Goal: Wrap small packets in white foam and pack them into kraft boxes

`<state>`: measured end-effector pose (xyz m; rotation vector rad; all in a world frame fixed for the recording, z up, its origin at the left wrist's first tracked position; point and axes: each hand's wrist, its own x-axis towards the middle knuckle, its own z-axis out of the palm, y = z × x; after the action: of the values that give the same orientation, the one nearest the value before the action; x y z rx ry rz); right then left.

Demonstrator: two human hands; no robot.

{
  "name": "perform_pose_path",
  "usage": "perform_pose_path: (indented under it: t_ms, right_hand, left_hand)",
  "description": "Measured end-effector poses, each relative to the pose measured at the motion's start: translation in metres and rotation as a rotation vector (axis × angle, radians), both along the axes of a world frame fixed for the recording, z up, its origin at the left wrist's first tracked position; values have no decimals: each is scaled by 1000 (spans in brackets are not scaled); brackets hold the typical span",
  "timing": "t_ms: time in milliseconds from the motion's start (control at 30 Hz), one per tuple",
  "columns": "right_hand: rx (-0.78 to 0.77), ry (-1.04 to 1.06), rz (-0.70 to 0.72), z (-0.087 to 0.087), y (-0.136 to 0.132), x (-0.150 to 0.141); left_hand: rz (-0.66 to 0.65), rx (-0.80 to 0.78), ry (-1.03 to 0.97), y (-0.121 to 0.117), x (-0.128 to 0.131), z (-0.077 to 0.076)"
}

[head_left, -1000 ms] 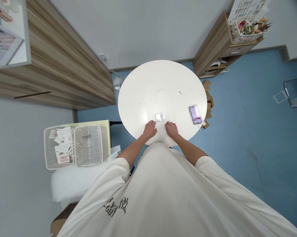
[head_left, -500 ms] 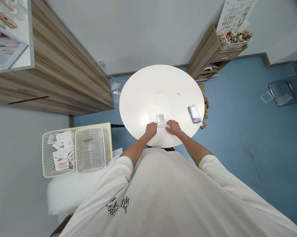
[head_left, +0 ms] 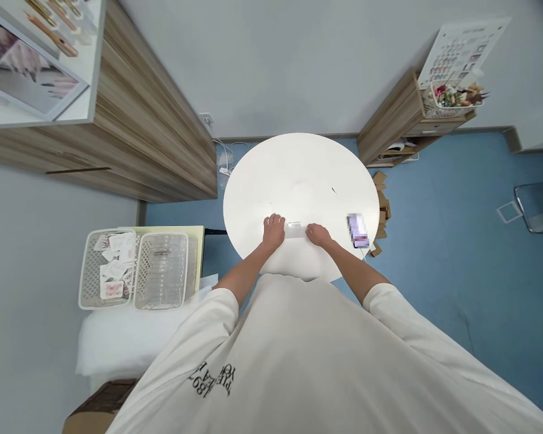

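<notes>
A whitish, see-through strip of wrap (head_left: 295, 232) with faint grey markings stretches between my hands, low on the round white table (head_left: 298, 157). My left hand (head_left: 274, 232) is closed at its left end, knuckles up and fingers bent. At the right end my right hand (head_left: 319, 234) is curled, thumb and fingers pinched on the edge. The small clear case that lay between the hands does not show; whether it is under the strip I cannot tell.
A blurred-out phone (head_left: 357, 231) with a cable lies at the table's right. To the left stand two white baskets, one with cards and packets (head_left: 115, 265), one with clear plastic cases (head_left: 161, 271). White padded material (head_left: 117, 340) lies below them. Cardboard pieces (head_left: 382, 208) sit on the floor.
My hands have closed on the ends of the strip. The small clear case with pinkish contents, visible before, is out of sight. The camera view has shifted slightly.
</notes>
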<state>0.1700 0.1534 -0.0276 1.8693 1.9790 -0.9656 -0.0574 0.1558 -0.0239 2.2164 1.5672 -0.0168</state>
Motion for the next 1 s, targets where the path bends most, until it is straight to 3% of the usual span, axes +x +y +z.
perform_pose_path:
  t_ms: [67, 167, 267, 400, 667, 767, 867, 1000]
  right_hand:
    - [-21, -12, -11, -2, 8, 0]
    - [-28, -19, -16, -7, 17, 0]
    - [-24, -36, -16, -12, 22, 0]
    - [-11, -67, -3, -19, 27, -1]
    - [-15, -20, -46, -25, 27, 3]
    - [124, -5, -44, -18, 16, 6]
    - [336, -13, 46, -8, 0, 6]
    - [337, 82, 322, -3, -18, 1]
  left_hand:
    - [-117, 62, -20, -9, 7, 3]
    - [-314, -9, -36, -25, 19, 1]
    - [-267, -51, -19, -32, 30, -10]
    - [-159, -100, 3, -24, 37, -25]
    - [-118, -107, 46, -10, 42, -39]
    - [-122, -86, 75, -8, 43, -39]
    - [-124, -81, 70, -4, 42, -36]
    - [-137, -126, 49, -1, 38, -28]
